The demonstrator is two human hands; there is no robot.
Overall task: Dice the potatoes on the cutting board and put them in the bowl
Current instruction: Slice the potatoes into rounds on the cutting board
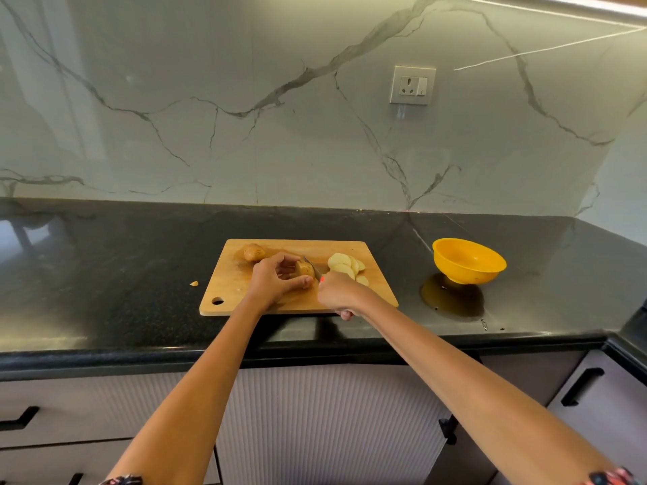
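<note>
A wooden cutting board (241,292) lies on the black counter. My left hand (276,280) grips a partly cut potato (305,268) near the board's middle. My right hand (338,294) grips a knife (313,267) whose blade rests against the right end of that potato. Several pale potato slices (346,266) lie fanned out to the right of the blade. A whole brown potato (254,253) sits at the board's far left corner. The yellow bowl (467,260) stands on the counter to the right of the board, and nothing shows inside it.
A small potato scrap (193,283) lies on the counter left of the board. The marble wall carries a power socket (413,85). Cabinet drawers with black handles (583,386) sit below the counter edge.
</note>
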